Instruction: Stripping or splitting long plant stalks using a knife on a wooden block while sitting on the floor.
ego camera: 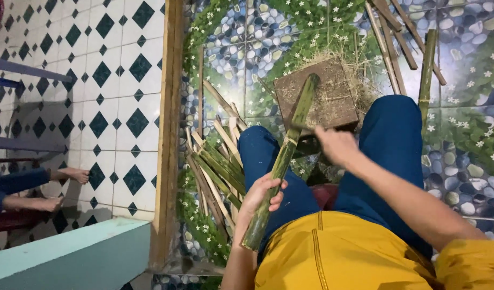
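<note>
A green bamboo stalk (282,161) is gripped near its lower end by the left hand (262,196), fingers closed around it; the stalk is tilted, its upper end resting on the wooden block (333,96). The right hand (337,145) is closed just beside the stalk's middle, at the block's near edge; what is held cannot be told because of blur. Dry fibres are scattered on and behind the block. Split bamboo strips (217,166) are piled on the floor left of the block, and more sticks (397,37) are leaned beyond it to the right. Blue-trousered knees (392,129) are set either side of the block. Another person's bare feet (59,188) are seen far left of the block.
</note>
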